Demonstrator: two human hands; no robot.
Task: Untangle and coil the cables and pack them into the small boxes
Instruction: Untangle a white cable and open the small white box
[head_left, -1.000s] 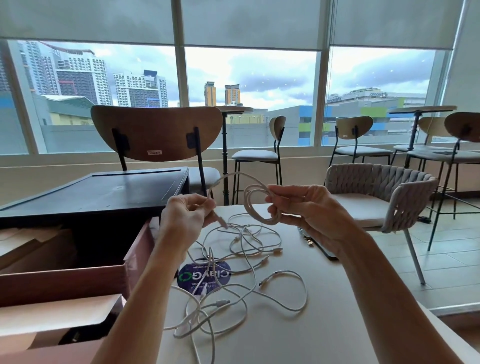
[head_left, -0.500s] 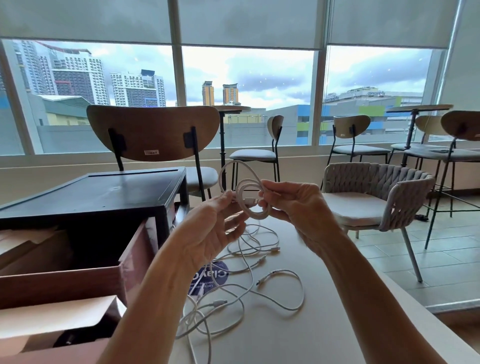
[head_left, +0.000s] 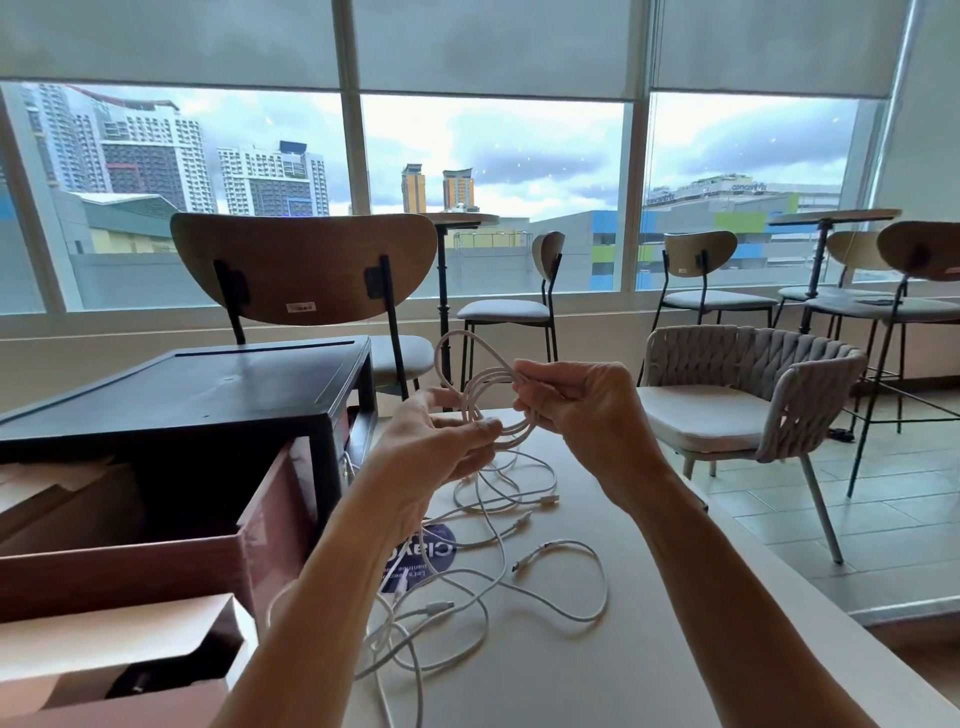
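A white cable, partly wound into a small coil (head_left: 485, 387), is held in the air above the table between both hands. My right hand (head_left: 582, 402) pinches the coil's right side, with one larger loop sticking up to the left. My left hand (head_left: 436, 441) grips the coil's lower edge from the left. Below them a tangle of white cables (head_left: 498, 561) lies spread on the pale table (head_left: 649, 649), with several plugs showing. Open brown cardboard boxes (head_left: 156, 566) stand at the left.
A black box (head_left: 208, 395) sits on the table's far left behind the cardboard boxes. A round blue sticker (head_left: 431, 556) lies under the cables. A woven chair (head_left: 753, 410) stands right of the table; more chairs and high tables line the windows.
My left hand moved right and up to meet the coil, and the coil gained turns. The upper loop now sticks out further to the left.
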